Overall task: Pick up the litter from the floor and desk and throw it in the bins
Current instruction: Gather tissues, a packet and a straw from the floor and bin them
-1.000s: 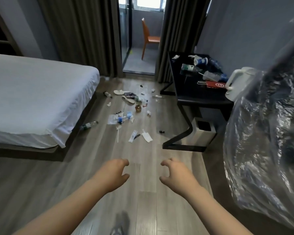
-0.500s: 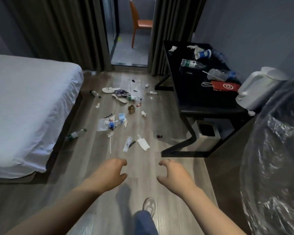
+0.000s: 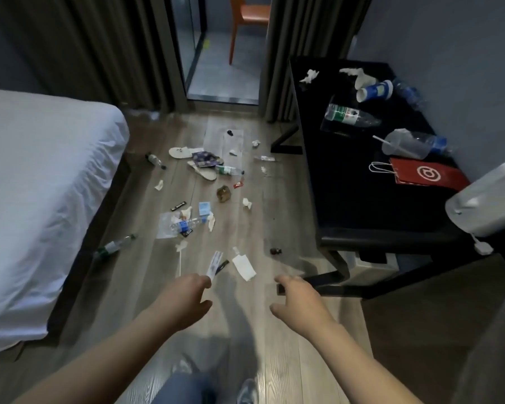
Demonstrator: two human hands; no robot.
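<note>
Litter lies scattered over the wood floor (image 3: 245, 339): a white paper scrap (image 3: 244, 266), a printed wrapper (image 3: 215, 265), a clear bottle with a blue label (image 3: 185, 224), a bottle (image 3: 115, 245) by the bed, slippers (image 3: 203, 170) and tissues. The black desk (image 3: 362, 205) holds a green-label bottle (image 3: 352, 116), a blue paper cup (image 3: 375, 91), a plastic cup (image 3: 403, 144), a red bag (image 3: 429, 176) and tissues. A small bin (image 3: 375, 259) sits under the desk. My left hand (image 3: 184, 301) and right hand (image 3: 299, 301) hover above the floor, fingers loosely curled, holding nothing.
A white bed (image 3: 41, 199) fills the left side. Dark curtains frame a glass door with an orange chair (image 3: 248, 21) beyond. A white kettle (image 3: 487, 199) stands at the desk's near right. Clear plastic sheeting (image 3: 496, 345) hangs at the right edge.
I have stepped forward; the litter and desk are nearer and the view tilts down. Both hands stay out in front, empty. My shoe and trouser leg now show at the bottom.
</note>
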